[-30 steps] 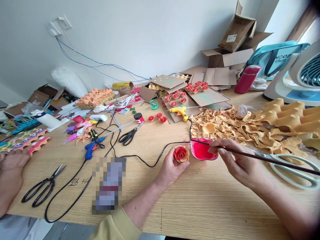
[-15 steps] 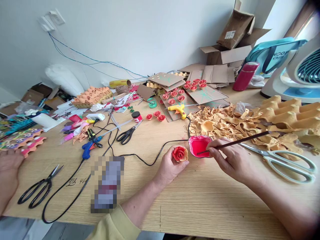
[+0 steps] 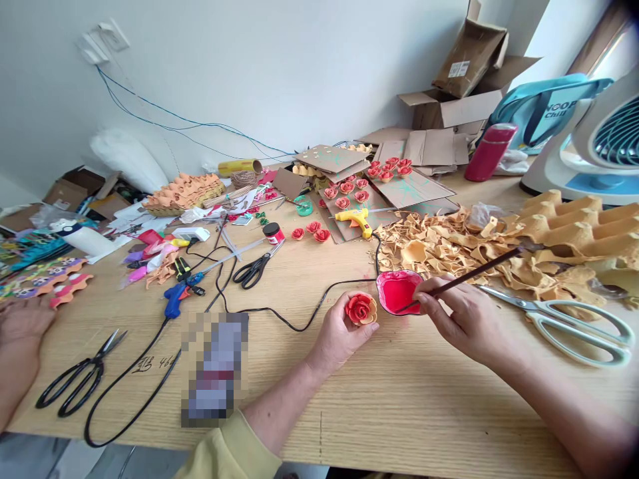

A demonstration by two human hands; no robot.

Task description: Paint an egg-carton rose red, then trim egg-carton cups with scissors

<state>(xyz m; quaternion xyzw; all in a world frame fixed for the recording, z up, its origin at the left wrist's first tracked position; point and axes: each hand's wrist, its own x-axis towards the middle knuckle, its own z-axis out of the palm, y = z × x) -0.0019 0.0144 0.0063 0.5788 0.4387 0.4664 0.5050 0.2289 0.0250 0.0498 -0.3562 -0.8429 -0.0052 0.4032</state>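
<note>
Between the thumb and fingers of my left hand (image 3: 344, 336) is a paper rose (image 3: 360, 309), painted red in the middle with some bare tan petals at its right edge. My right hand (image 3: 462, 316) grips a dark-handled paintbrush (image 3: 474, 273). Its tip dips into the red paint in a small scallop-edged dish (image 3: 382, 286), just right of the rose. The brush handle slants up to the right. Large scissors with pale green handles (image 3: 574, 329) lie beside my right wrist.
Torn egg-carton scraps (image 3: 439, 246) heap behind the dish. Finished red roses (image 3: 344, 203) stand on cardboard near a yellow glue gun (image 3: 357, 218). A black cord runs behind my left hand. At far left rests another person's hand (image 3: 24, 322), near black scissors (image 3: 82, 376).
The brush handle has swung slightly left and up while its tip shifts a little right and down in the paint. My left hand and the rose have barely moved.
</note>
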